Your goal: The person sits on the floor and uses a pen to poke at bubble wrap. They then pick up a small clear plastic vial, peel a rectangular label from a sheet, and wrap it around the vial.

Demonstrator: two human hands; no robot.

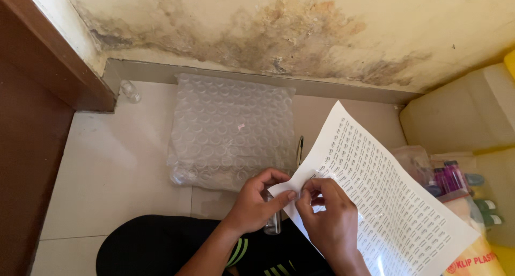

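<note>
Both hands meet at the near corner of a white label sheet (386, 190), held up off the floor so its edge can be worked. The left hand (256, 201) pinches the corner between thumb and forefinger while also gripping a small clear vial (273, 222) low against the lap, within reach of the sheet. The right hand (327, 214) has its fingertips closed narrowly on the sheet's edge, as if picking at one label. Beyond, a pen (299, 150) lies on the tiled floor (118, 163) beside a flat bubble wrap (230, 131) sheet. A bag of small bottles (450, 176) sits to the right, against the stained wall (300, 34).
</note>
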